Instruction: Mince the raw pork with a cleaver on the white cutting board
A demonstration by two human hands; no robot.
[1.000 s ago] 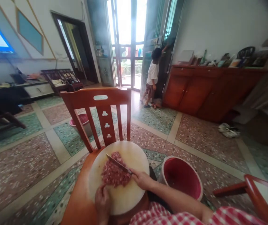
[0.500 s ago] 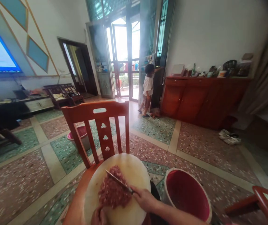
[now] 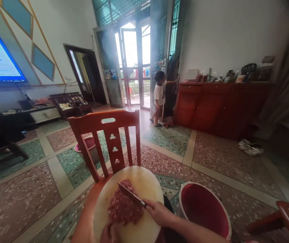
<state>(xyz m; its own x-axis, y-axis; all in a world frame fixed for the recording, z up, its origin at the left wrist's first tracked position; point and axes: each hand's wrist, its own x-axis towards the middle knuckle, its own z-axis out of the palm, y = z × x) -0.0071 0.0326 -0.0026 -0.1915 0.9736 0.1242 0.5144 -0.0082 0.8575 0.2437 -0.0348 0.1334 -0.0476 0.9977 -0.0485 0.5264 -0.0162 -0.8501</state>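
Note:
A heap of minced meat lies on a round, pale cutting board. The board rests on the seat of a wooden chair. My right hand is closed round the handle of a cleaver, whose blade slants over the upper right side of the meat. At the board's near edge my left hand is curled beside the lower end of the heap, partly cut off by the frame. Whatever its fingers hold, if anything, is hidden.
A bucket with a red inside stands right of the board, another bucket behind the chair. A person stands by the open door. Farther right are a red cabinet, shoes and a wooden chair.
The cleaver has turned slightly, showing more of its blade's face over the meat. By the door, the person's arm now reaches out to the right. The whole view has shifted a little.

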